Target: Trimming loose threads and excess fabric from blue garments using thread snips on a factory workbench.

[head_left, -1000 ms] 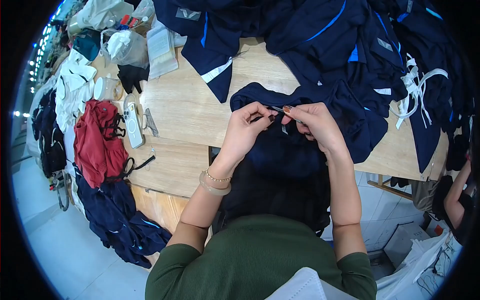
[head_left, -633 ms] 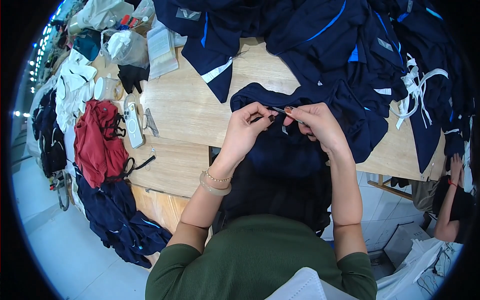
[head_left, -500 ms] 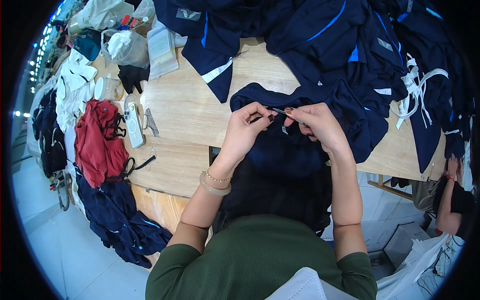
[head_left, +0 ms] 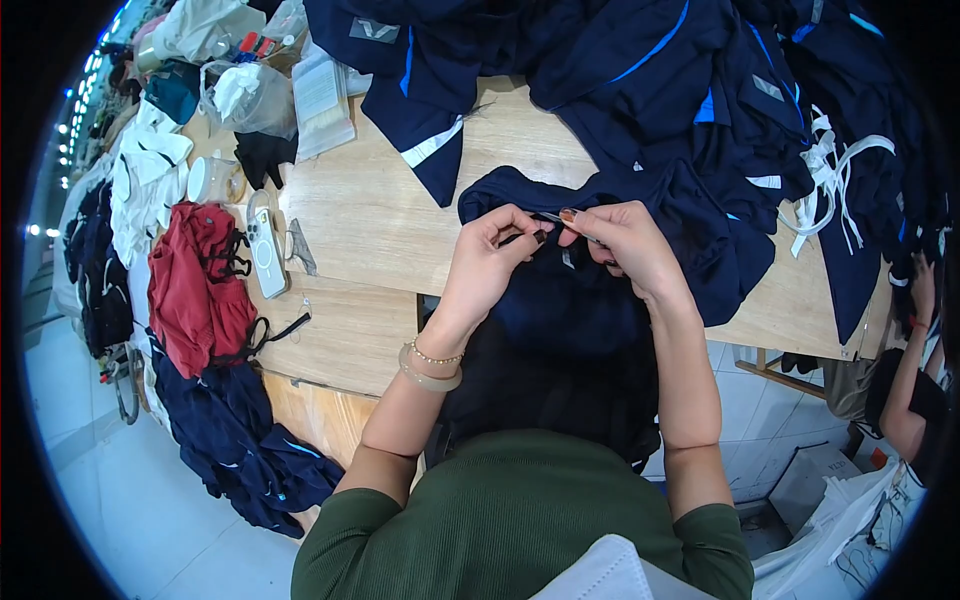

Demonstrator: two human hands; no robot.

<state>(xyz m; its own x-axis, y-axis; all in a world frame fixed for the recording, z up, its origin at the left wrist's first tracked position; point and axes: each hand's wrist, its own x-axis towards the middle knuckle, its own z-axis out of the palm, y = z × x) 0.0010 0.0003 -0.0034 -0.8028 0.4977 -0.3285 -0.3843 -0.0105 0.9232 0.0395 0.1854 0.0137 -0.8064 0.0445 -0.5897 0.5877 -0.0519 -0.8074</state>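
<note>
A navy garment [head_left: 555, 315] hangs over the table's near edge into my lap, its upper part bunched on the tabletop. My left hand [head_left: 492, 255] is closed in a pinch on the garment's fabric near its upper edge. Closed around a slim metal tool, my right hand [head_left: 635, 248] is just to the right of the left fingertips. The thin metal tool [head_left: 549, 216] points left toward that pinch; its exact kind is too small to tell. A small white label [head_left: 568, 259] shows on the garment below the hands.
The wooden table [head_left: 350, 225] carries piled navy garments [head_left: 640, 90] at the back and right, with white cords [head_left: 835, 185] on them. To the left lie a phone [head_left: 267, 255], a red garment [head_left: 203, 290], a tape roll [head_left: 212, 180] and plastic bags [head_left: 250, 95]. Another person's arm [head_left: 910, 380] is at far right.
My right hand and its tool have shifted slightly left toward my left hand, which stays in place. At far right, the other person's arm has moved upward.
</note>
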